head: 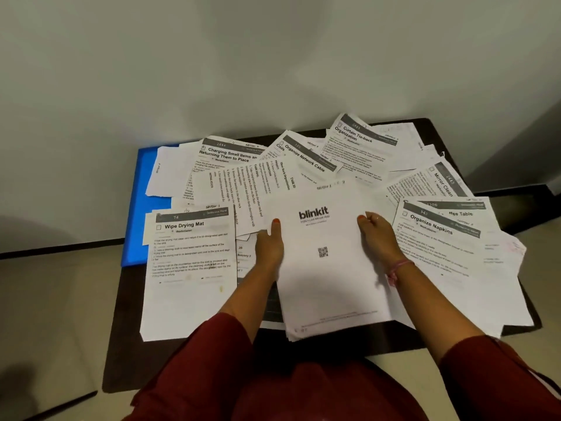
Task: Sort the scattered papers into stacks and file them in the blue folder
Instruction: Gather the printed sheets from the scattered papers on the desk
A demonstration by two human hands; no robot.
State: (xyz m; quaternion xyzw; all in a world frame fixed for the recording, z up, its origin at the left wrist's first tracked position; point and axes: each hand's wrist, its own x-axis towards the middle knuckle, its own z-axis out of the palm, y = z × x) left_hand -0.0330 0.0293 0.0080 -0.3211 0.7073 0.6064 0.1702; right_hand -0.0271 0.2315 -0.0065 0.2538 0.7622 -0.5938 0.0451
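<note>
White sheets lay fanned over the dark table (127, 344), and the one that mattered was the blinkit sheet (329, 268) at the middle, topping a small stack whose edges showed at the near end. Its long axis ran away from the person, roughly in line with the body, and it sat directly between the two hands, so neither hand was nearer than the other.

At the sheet's left edge the left hand (268, 244) had its thumb laid on top and the fingers hidden under or behind the paper, which looked like a pinch on that edge. At the right edge the right hand (379, 235) had its fingers curled at the margin, seemingly gripping it too, though the contact under the paper could not be seen. Both forearms reached forward from red sleeves, nearly parallel, wrists low over the table; a pink thread band (397, 270) circled the right wrist.

The blue folder (145, 208) lay at the far left of the table, mostly buried under the "Wipe Drying Mat" sheet (191, 268) and its neighbours. By my judgement the stack would have to travel left, and those covering sheets would need clearing before the folder could be opened.
</note>
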